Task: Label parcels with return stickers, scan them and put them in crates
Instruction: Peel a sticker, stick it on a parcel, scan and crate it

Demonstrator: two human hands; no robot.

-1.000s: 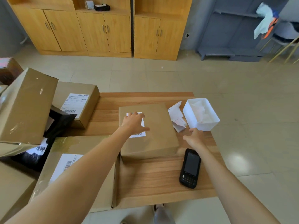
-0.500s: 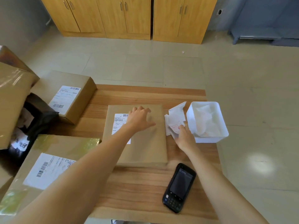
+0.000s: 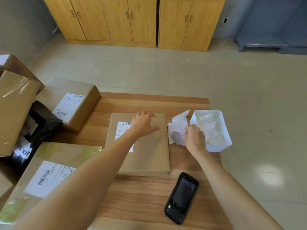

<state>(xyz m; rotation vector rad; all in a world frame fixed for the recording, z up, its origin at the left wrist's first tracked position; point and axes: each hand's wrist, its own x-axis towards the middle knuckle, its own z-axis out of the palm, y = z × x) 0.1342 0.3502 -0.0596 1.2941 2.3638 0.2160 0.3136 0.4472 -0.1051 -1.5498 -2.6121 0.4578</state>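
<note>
Flat brown parcel on the wooden table, one hand pressing it, the other at the sticker papers.

Nearest lies a black handheld scanner (image 3: 181, 198), screen up, on the table (image 3: 141, 200). Beyond it the kraft-paper parcel (image 3: 149, 156) lies flat at mid-table, with a white barcode label (image 3: 122, 128) on its left half. The left hand (image 3: 143, 124) rests on the parcel's far end, fingers spread and relaxed. The right hand (image 3: 195, 139) seems to pinch white sticker papers (image 3: 178, 128) just beside a white tray (image 3: 221, 141).
</note>
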